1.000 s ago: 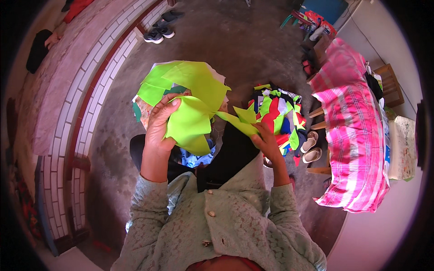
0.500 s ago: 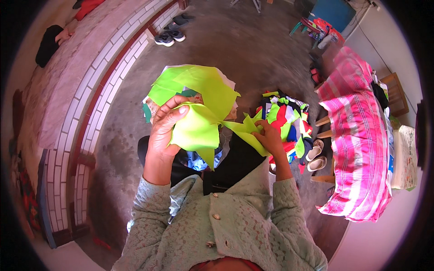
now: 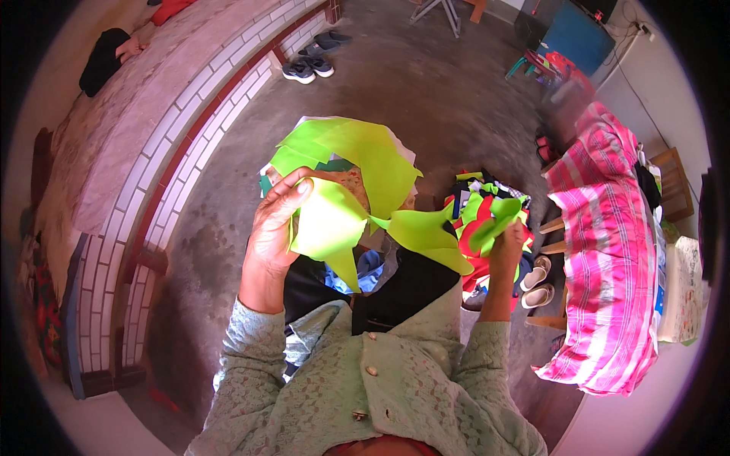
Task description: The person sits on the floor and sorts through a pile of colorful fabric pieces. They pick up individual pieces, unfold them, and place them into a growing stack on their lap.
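The left hand (image 3: 275, 220) is raised, its fingers clamped on a bunch of lime-green fabric pieces (image 3: 342, 190) held up over the concrete floor (image 3: 426, 91); one green strip (image 3: 426, 232) stretches from that bunch toward the right; the right hand (image 3: 508, 247) pinches another green scrap (image 3: 493, 220) above a heap of mixed coloured cloth scraps (image 3: 475, 197); further right stands a pink checked bag (image 3: 608, 251); sandals (image 3: 538, 283) lie near its foot.

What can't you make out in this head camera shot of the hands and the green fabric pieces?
- Head view: left hand palm, covered by the green fabric piece it grips.
- Head view: lower part of the colourful scrap pile, behind the right hand.
- Head view: items near the blue panel, blurred and too small.
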The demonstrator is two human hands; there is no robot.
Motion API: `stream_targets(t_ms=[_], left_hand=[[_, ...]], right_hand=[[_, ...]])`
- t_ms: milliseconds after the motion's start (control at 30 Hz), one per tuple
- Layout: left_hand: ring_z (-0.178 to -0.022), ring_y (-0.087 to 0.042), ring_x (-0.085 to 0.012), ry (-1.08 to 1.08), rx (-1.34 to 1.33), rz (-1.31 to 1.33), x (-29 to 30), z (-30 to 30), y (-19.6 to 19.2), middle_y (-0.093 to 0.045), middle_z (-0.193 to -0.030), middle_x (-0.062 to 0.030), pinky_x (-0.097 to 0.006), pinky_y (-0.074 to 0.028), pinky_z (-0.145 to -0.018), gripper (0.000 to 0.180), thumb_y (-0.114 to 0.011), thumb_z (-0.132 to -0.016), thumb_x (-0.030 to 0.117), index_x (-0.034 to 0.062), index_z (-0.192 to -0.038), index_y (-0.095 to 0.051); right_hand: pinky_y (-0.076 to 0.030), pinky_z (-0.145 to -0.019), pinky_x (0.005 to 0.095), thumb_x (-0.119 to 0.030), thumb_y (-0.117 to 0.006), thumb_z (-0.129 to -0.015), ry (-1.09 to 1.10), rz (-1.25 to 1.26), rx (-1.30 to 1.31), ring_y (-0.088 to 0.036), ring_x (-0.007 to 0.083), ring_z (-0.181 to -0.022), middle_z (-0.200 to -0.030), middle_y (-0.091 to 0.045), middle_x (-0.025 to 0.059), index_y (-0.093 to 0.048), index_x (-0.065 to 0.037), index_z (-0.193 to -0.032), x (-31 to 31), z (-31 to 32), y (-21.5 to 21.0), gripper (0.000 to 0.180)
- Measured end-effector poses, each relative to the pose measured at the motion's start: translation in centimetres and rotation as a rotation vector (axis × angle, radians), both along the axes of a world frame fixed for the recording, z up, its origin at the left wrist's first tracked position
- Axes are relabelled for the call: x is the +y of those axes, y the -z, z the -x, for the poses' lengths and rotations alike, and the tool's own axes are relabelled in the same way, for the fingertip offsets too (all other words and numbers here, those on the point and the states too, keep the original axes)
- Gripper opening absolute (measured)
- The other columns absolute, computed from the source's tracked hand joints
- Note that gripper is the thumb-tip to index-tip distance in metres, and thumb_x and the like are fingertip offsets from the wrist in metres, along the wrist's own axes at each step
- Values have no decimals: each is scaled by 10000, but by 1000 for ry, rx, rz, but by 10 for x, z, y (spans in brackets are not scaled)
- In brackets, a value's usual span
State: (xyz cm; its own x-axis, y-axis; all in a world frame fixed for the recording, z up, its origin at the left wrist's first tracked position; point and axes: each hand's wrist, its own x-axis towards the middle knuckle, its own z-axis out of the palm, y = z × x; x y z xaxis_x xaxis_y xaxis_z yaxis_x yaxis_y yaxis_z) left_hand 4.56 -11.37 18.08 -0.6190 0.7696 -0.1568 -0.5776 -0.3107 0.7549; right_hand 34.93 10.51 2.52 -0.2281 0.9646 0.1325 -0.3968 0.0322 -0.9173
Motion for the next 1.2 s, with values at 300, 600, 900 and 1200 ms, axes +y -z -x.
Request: stream_targets(t_ms=[300, 600, 900, 1200], left_hand=[[-912, -639, -232, 145, -83, -141, 0, 10, 22, -624, -1025, -114, -381, -547, -799, 376, -667, -828, 126, -17, -1148, -532], [-888, -642, -200, 156, -9, -211, 0, 13, 5, -633, -1003, -96, -338, -542, -792, 305, -660, -843, 157, 6, -1089, -562], [-769, -639, -132, 102, 229, -316, -7, 19, -41, -652, -901, -75, -262, -531, -719, 168, -598, -892, 185, 35, -960, -566], [-820, -645, -174, 100, 272, -388, -2, 32, -86, -640, -982, -143, -280, -538, -740, 200, -571, -907, 185, 15, -1007, -538]], right_hand=[[-489, -583, 259, 42, -483, -709, -205, -21, 207, -560, 167, -639, -929, -618, 174, -448, -52, -839, -48, 45, -75, 165], [-428, -553, 302, -122, -740, -697, -351, -614, -537, -563, 138, -665, -768, -565, 49, -594, -24, -988, -78, 97, -92, 339], [-437, -551, 344, -142, -762, -662, -233, -749, -856, -553, 267, -642, -787, -508, 77, -615, -52, -852, -80, 100, -84, 256], [-477, -577, 366, -238, -769, -683, -241, -988, -921, -602, 280, -728, -919, -579, 84, -540, -71, -1022, -121, 121, -59, 442]])
